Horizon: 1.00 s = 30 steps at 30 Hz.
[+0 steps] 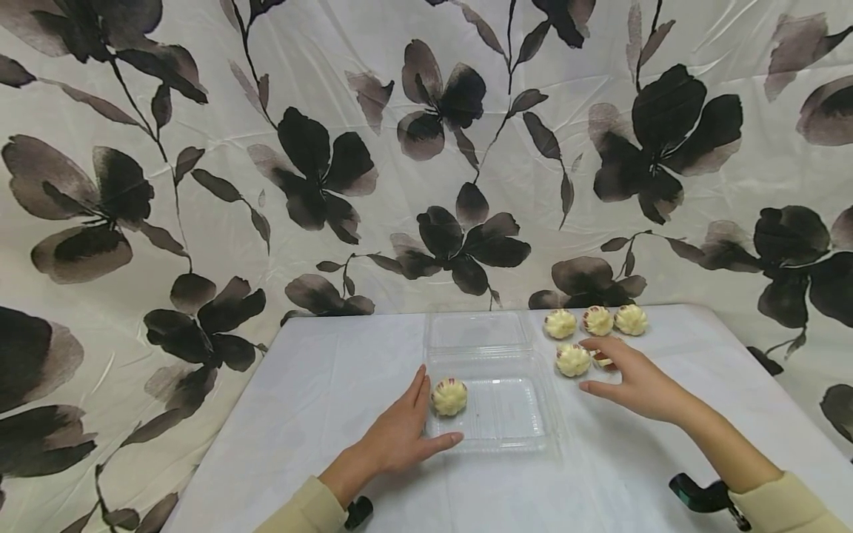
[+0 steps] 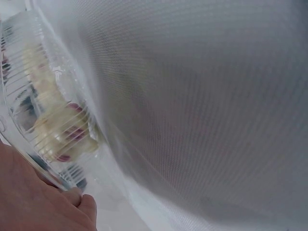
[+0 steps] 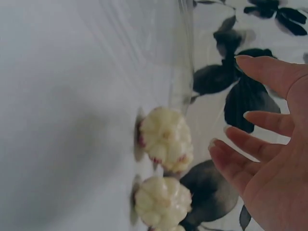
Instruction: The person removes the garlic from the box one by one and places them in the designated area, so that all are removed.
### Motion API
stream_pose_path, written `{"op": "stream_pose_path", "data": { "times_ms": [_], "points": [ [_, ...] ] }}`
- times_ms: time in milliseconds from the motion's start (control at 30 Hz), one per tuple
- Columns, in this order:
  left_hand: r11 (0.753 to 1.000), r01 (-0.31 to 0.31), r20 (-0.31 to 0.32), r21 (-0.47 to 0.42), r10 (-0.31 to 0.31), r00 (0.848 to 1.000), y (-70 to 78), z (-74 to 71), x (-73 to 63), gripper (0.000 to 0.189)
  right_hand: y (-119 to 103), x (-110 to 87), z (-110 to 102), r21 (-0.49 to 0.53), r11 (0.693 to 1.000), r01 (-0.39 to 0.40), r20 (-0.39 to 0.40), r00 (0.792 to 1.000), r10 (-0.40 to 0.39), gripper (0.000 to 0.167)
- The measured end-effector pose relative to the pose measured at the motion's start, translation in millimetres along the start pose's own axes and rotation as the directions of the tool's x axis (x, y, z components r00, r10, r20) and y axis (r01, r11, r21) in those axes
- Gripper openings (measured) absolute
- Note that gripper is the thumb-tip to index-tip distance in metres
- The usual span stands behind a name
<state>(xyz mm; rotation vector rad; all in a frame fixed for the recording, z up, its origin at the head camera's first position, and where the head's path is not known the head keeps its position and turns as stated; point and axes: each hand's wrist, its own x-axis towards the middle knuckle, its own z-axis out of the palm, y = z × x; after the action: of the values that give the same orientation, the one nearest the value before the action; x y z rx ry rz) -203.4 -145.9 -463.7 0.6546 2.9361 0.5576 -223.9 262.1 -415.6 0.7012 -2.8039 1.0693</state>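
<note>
A clear plastic clamshell box (image 1: 493, 443) lies with its lid (image 1: 478, 333) folded back. Inside, at its left side, sits one cream, lobed round piece (image 1: 449, 397) with reddish marks. My left hand (image 1: 398, 433) rests against the box's left wall, fingers straight, thumb stretched along the front edge; the left wrist view shows that hand (image 2: 48, 197) touching the rim. To the right of the box my right hand (image 1: 633, 377) hovers, fingers spread, beside a similar lobed piece (image 1: 573, 360). Another piece (image 1: 603, 360) is partly hidden behind its fingers. The right wrist view shows nothing in that hand (image 3: 269, 139).
Three more lobed pieces stand in a row at the back right: left piece (image 1: 560, 323), middle piece (image 1: 598, 320), right piece (image 1: 630, 320). A white cloth (image 1: 320, 385) covers the table. Behind it hangs a flowered curtain (image 1: 373, 170).
</note>
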Motion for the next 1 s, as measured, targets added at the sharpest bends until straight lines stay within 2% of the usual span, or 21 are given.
{"op": "stream_pose_path", "data": {
  "times_ms": [333, 500, 667, 1000],
  "points": [
    [1.000, -0.003, -0.006, 0.006, 0.003, 1.000, 0.0, 0.0, 0.0, 0.124, -19.1, 7.0, 18.8, 0.029, 0.999, 0.035, 0.063, 0.997, -0.037, 0.059],
    [1.000, -0.008, -0.009, 0.009, 0.008, 1.000, -1.0, 0.9, 0.1, 0.124, -24.5, 10.7, 30.7, 0.027, 0.996, 0.082, 0.081, 0.993, -0.083, 0.057],
    [1.000, -0.010, -0.006, 0.012, 0.010, 1.000, -1.2, 1.9, -0.3, 0.123, -29.3, 13.7, 42.3, 0.021, 0.989, 0.144, 0.103, 0.984, -0.145, 0.055],
    [1.000, 0.002, 0.000, 0.007, -0.002, 1.000, -0.8, 1.7, 0.8, 0.124, -43.6, 26.7, 63.6, 0.083, 0.983, 0.165, 0.192, 0.965, -0.179, 0.055]
  ]
}}
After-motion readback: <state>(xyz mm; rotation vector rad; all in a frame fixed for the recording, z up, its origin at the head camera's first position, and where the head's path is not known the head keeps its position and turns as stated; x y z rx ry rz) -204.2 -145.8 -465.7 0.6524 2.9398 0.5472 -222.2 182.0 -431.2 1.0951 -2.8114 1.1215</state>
